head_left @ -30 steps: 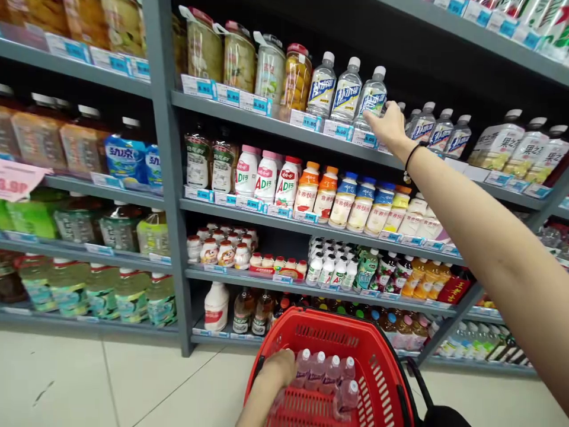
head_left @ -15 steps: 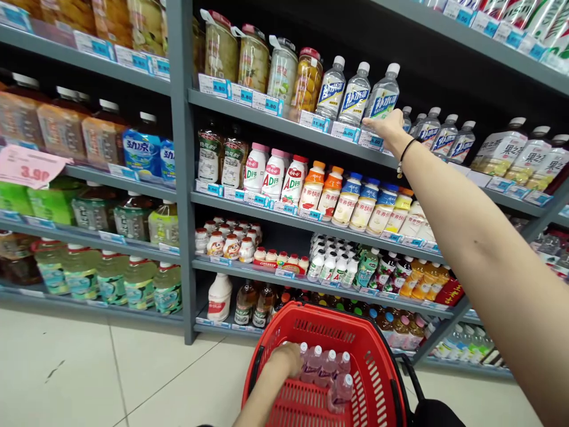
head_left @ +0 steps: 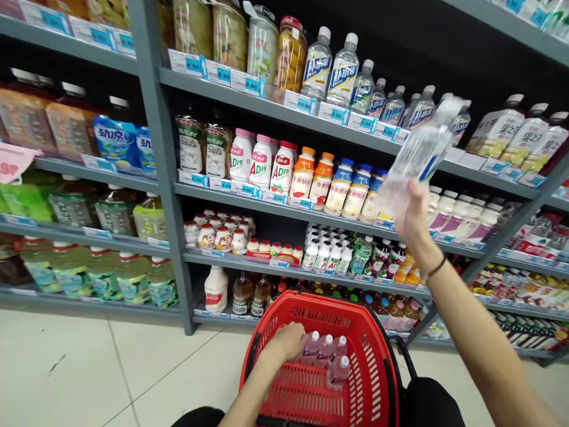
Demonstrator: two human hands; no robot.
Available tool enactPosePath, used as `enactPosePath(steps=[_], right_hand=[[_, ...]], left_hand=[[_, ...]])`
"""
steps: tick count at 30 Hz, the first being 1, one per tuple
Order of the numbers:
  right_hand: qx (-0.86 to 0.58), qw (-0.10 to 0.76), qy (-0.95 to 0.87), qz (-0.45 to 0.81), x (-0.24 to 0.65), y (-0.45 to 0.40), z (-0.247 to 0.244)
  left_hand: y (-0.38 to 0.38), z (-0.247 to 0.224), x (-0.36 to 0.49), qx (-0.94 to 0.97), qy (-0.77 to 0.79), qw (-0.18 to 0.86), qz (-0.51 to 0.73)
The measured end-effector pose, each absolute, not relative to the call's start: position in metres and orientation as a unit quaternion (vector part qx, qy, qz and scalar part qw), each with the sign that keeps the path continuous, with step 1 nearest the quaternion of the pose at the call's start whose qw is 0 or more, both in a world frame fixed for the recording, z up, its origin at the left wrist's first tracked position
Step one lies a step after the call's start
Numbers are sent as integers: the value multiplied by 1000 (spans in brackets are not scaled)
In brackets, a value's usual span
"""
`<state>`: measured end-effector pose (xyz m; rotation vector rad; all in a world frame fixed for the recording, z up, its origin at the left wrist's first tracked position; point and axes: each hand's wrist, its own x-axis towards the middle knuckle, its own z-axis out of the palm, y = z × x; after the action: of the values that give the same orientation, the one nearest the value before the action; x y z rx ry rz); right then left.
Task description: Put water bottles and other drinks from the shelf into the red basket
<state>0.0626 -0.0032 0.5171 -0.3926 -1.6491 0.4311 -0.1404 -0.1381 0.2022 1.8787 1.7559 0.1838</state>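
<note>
My right hand [head_left: 411, 210] is wrapped round the lower part of a clear, white-capped bottle [head_left: 420, 148], tilted and blurred by motion, in front of the shelves. Low in the view stands a red basket [head_left: 382, 362]. Inside it, several small pink-tinted bottles [head_left: 324, 351] with white caps stand in a group, and another [head_left: 338, 372] is nearer to me. My left hand [head_left: 288, 341] reaches into the basket at the left of this group, its fingers bent and their tips hidden, so what it grips, if anything, does not show.
Grey shelves [head_left: 249, 198] hold jars, white drink bottles [head_left: 260, 160] and price tags across the view. Large dark drink bottles stand in the left bay. Pale floor tiles [head_left: 57, 356] show at the lower left. A black-clad knee [head_left: 433, 403] is right of the basket.
My right hand has lifted the large clear bottle off the upper shelf and brought it down and towards me. The view has shifted slightly. My left hand remains at the small bottles.
</note>
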Motion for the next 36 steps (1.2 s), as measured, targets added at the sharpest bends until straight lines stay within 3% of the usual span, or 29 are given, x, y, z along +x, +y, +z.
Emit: enactPosePath(steps=[4,7,11,18,22,28,32,36], right_hand=[[-262,571,-648,430,86,-51,345],[-339,493,-618,510,93,-80,233],[-410,452,-573,547,99,-111,152],[-387,432,-579,573,114,-118,153],[-336,416,-515,670,118,-111,168],[-271,273,-394,835,103,-123,169],[-289,312,-461,779,99,-126,155],[-319,331,-513,725,105,-119,152]], left_hand=[[-128,209,-126,673,596,317,304],[-117,208,-115,602,540,371,456],[-110,199,-99,549,481,461,505],[-109,201,-71,449,466,515,562],[-107,207,-68,373,410,555,621],[-106,210,-63,191,340,650,652],[-106,211,-69,180,297,697,627],[-111,216,-78,251,249,674,648]])
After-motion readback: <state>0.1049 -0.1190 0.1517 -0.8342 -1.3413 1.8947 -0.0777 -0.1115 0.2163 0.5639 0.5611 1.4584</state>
